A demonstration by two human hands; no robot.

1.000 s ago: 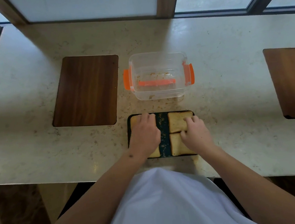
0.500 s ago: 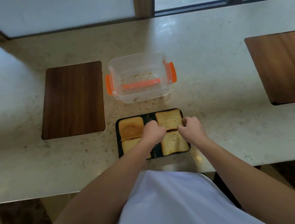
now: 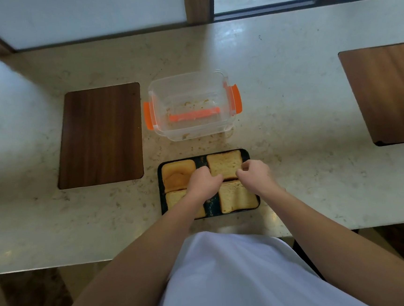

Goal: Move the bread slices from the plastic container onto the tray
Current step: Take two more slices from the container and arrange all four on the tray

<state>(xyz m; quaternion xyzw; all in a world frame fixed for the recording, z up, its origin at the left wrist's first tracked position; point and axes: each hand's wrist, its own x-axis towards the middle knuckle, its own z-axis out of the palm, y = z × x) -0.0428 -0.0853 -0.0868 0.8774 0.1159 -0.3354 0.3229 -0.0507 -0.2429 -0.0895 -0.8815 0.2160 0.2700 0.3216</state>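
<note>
Forearms enter from 6 o'clock, either side of a white garment (image 3: 221, 278), and converge over the tray (image 3: 162, 205).

Tray: dark, rectangular, located at the near edge of the stone counter (image 3: 293, 145), centre of view. It carries four bread slices in a two-by-two grid, with a bare strip of tray visible between the columns.
- Near-left slice (image 3: 174, 198): at 7 o'clock on the tray, partly covered by the left forearm.
- Near-right slice (image 3: 236, 198): at 5 o'clock, lying flat.
- Far-left slice (image 3: 177, 175): at 11 o'clock, crust-coloured top.
- Far-right slice (image 3: 224, 165): at 1 o'clock, paler surface.

Left hand (image 3: 203, 184): fingers curled, knuckles up, positioned over the tray centre at the near-left corner of the far-right slice. Whether it pinches that slice cannot be determined.

Right hand (image 3: 255, 175): fingers curled inward at the near-right edge of the far-right slice. Contact with the slice cannot be confirmed.

Plastic container (image 3: 159, 122): clear, with orange side latches, at 12 o'clock beyond the tray, near but apart. It holds only crumbs; an orange strip shows through its near wall.

Wooden board (image 3: 99, 135): at 10 o'clock, just beside the container. Second wooden board (image 3: 388, 92): at 2 o'clock, well apart.

Window frame (image 3: 197, 2): along the far edge.
</note>
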